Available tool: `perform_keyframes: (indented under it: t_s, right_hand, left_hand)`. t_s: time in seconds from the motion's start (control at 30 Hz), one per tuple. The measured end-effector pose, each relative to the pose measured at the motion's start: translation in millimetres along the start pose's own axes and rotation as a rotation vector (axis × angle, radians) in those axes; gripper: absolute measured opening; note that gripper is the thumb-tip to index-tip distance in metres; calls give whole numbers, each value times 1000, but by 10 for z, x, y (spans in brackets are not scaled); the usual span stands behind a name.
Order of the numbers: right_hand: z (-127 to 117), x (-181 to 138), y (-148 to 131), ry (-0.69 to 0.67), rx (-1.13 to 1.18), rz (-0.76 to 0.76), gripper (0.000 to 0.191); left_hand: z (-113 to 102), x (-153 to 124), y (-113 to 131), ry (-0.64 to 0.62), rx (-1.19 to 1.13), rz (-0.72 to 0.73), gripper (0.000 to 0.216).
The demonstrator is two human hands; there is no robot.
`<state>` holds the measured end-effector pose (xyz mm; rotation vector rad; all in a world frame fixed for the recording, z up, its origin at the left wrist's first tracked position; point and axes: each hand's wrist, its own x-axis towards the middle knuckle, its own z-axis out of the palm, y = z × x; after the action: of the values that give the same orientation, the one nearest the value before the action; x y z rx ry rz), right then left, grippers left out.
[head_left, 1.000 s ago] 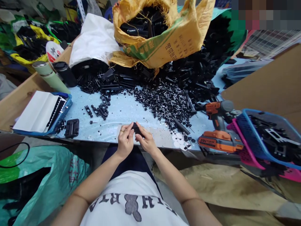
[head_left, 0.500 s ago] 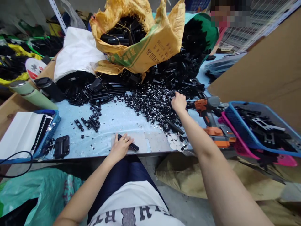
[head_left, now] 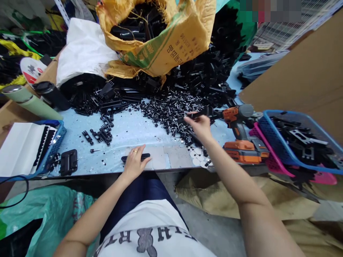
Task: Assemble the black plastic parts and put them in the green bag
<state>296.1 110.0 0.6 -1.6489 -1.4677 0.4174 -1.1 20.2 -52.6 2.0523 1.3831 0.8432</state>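
My left hand [head_left: 134,161] rests on the near edge of the light blue table [head_left: 134,132], fingers closed over a flat black plastic bar [head_left: 143,156] that lies on the surface. My right hand [head_left: 199,125] hovers above the heap of small black screws [head_left: 171,109], pinching a long black plastic strip [head_left: 202,113] that points toward the orange cordless drill [head_left: 241,137]. Several small black clips [head_left: 102,134] lie left of centre.
A yellow sack [head_left: 160,39] full of black parts and a white bag [head_left: 83,50] stand at the back. Blue basket [head_left: 292,142] and pink basket [head_left: 264,153] of parts sit right, over a cardboard sheet. A green bottle [head_left: 29,101], dark cup [head_left: 52,94] and blue tray [head_left: 57,137] sit left.
My hands separated from the part held together. The right reached into the far pile and has pulled back with a black strip. The left laid its bar flat on the table.
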Motion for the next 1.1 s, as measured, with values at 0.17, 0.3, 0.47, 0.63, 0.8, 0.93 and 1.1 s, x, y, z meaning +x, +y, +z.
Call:
perform_keyframes:
  t_s: [0.17, 0.3, 0.47, 0.63, 0.8, 0.93, 1.1]
  right_hand:
    - [465, -1205, -567, -436, 412, -15, 38]
    - [298, -1623, -719, -612, 21, -330, 31]
    - [160, -1414, -535, -740, -417, -397, 41]
    - [378, -1336, -248, -835, -576, -637, 39]
    - [554, -1411, -223, -773, -692, -666, 35]
    - [576, -1452, -265, -771, -669, -616, 34]
    - [567, -1443, -290, -823, -629, -558, 34]
  left_hand:
    - [100, 152, 330, 12, -979, -435, 49]
    - [63, 15, 283, 128, -939, -513, 41]
    - [-41, -163, 209, -80, -415, -83, 35]
    - [-133, 11, -32, -339, 186, 117, 39]
    - [-91, 77, -161, -422, 306, 226, 58]
    - [-44, 27, -177, -373, 335, 237, 70]
    - [-37, 15, -223, -358, 328, 222, 74]
